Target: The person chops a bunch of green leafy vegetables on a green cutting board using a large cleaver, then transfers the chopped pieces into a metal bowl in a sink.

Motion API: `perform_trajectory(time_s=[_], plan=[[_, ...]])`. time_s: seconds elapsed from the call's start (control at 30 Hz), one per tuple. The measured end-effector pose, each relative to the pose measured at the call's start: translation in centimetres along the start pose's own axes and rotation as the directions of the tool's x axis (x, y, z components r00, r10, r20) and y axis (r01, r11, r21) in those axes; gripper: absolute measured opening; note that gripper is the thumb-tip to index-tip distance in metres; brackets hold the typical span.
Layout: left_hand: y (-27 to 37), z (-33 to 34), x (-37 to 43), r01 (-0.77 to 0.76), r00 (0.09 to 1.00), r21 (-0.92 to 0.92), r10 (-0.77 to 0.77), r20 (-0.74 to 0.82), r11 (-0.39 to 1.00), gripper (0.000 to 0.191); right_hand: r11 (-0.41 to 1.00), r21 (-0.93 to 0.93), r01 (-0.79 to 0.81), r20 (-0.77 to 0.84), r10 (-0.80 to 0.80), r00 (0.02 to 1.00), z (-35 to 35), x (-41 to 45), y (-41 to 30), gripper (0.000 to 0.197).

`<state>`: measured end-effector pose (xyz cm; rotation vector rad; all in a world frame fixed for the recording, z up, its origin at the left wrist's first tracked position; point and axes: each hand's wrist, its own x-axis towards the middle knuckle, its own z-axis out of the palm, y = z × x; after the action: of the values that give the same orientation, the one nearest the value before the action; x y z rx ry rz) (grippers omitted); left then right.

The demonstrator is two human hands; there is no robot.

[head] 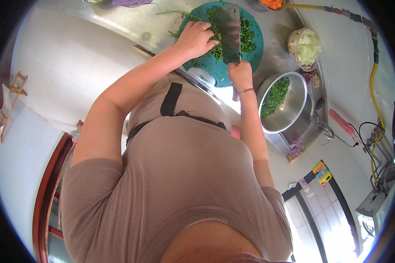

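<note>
My right hand (pixel 242 75) grips the handle of a wide metal cleaver (pixel 229 36), its blade over the chopped leafy greens (pixel 247 37). The greens lie heaped on a round teal cutting board (pixel 258 56). On the left side of the heap rests my left hand (pixel 196 38), fingers apart and slightly bent, close to the blade. Whatever is under its palm is hidden. A thin green stem (pixel 181 12) reaches past the board's upper left edge, and small green bits are scattered on the board's lower part.
To the right, a metal bowl (pixel 291 113) with chopped greens stands at the sink (pixel 304 131). Beyond it is a bowl of pale cut vegetable pieces (pixel 305 47). An orange-filled bowl (pixel 272 4) sits at the top. A yellow hose (pixel 372 88) runs along the right.
</note>
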<state>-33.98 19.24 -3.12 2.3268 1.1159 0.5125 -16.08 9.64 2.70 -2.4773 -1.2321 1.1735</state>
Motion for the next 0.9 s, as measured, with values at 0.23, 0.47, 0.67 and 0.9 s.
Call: perform_trajectory(time_s=[0.23, 0.47, 0.67, 0.9], plan=[[2.1, -0.7, 2.2, -0.09, 0.996, 0.047, 0.089, 0.015, 0.995, 0.014, 0.998, -0.048, 0.037, -0.091, -0.041, 0.995, -0.4, -0.7, 2.1, 0.027], [-1.6, -1.0, 3.0, -0.13, 0.984, -0.208, 0.152, 0.091, 0.969, 0.016, 1.0, 0.001, 0.024, -0.096, -0.024, 0.995, -0.2, -1.6, 3.0, 0.027], [-4.1, -2.1, 2.0, 0.004, 0.999, -0.285, 0.005, 0.033, 0.959, 0.017, 0.998, 0.036, -0.043, -0.109, 0.047, 0.993, 0.3, -2.2, 3.5, 0.027], [-15.9, -4.9, 1.1, 0.268, 0.96, 0.206, -0.243, -0.138, 0.941, 0.018, 0.999, 0.026, -0.03, -0.112, 0.033, 0.993, 1.0, -1.7, 4.6, 0.027]])
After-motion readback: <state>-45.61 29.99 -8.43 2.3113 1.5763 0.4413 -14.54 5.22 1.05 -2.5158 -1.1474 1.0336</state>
